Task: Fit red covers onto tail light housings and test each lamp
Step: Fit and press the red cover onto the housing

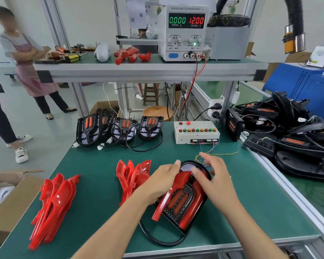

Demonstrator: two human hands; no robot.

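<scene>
Head cam: tail light housing (181, 200) sits near desk's front edge w/ red cover (176, 186) half on, left side lifted. Left hand (162, 181) grips cover; right hand (212, 176) hovers, fingers spread, empty. Risk: forcing it skewed could snap clips.

Readable on power supply (182, 32) at twelve o'clock: green "0.000" over "CURRENT A", red "12.00" over "VOLTAGE V"; smaller knob labels "CURRENT", "VOLTAGE".

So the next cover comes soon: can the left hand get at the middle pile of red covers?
Probably yes: the red covers lie right beside the left hand, nothing between.
</scene>
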